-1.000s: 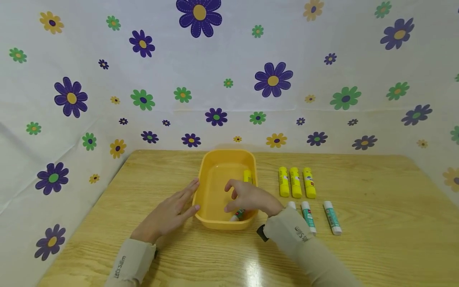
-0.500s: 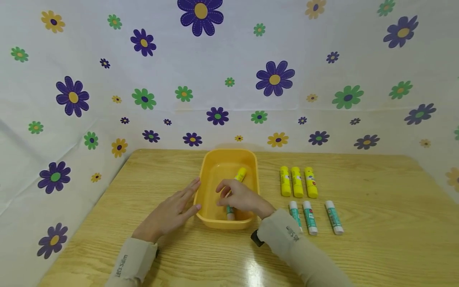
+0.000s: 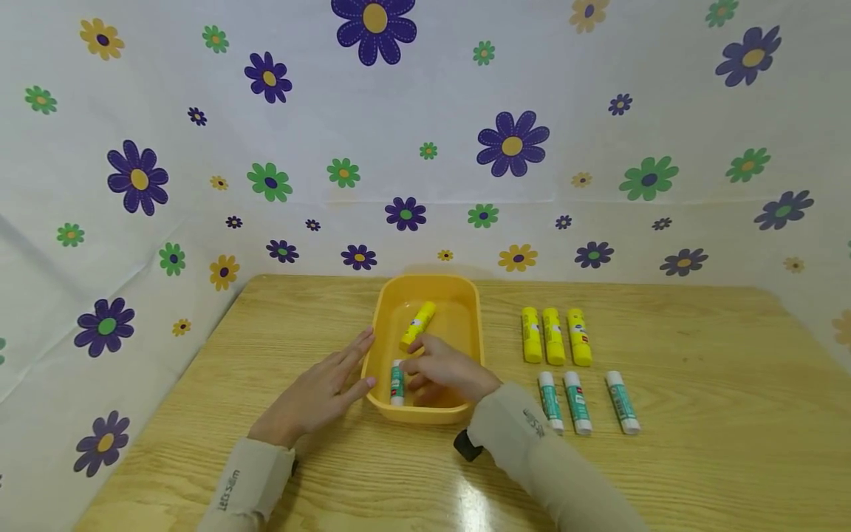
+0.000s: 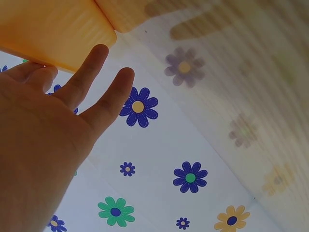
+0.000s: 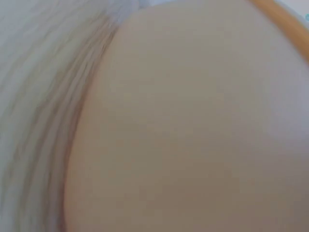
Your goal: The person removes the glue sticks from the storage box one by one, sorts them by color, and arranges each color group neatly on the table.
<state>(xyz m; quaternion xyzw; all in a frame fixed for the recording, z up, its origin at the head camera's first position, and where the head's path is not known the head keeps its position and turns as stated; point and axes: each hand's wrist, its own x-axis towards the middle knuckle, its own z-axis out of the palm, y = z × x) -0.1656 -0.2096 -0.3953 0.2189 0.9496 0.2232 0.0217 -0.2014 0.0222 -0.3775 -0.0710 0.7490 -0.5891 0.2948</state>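
Observation:
My left hand point(image 3: 319, 391) rests its straight fingers against the left wall of a yellow plastic tray point(image 3: 377, 325); the left wrist view shows the same hand point(image 4: 63, 106) with fingers spread at the tray's side point(image 4: 58, 29). Inside the tray, my right hand point(image 3: 445, 369) reaches in with loosely bent fingers. Its fingertips are right beside a white-and-teal glue stick point(image 3: 397, 384), which lies near the tray's left wall. A yellow glue stick point(image 3: 417, 326) lies slanted just beyond the fingers. The right wrist view is mostly filled by blurred skin, so the fingers are hidden there.
On the wooden table point(image 3: 718, 369), right of the tray, several glue sticks lie in two rows. Yellow ones point(image 3: 554, 336) form the back row and teal ones point(image 3: 577, 403) the front. A flowered cloth point(image 3: 299, 148) hangs behind the table.
The right hand has moved left within the tray. Both glue sticks inside have shifted from the tray's right side toward its left. The left hand stays at the tray wall.

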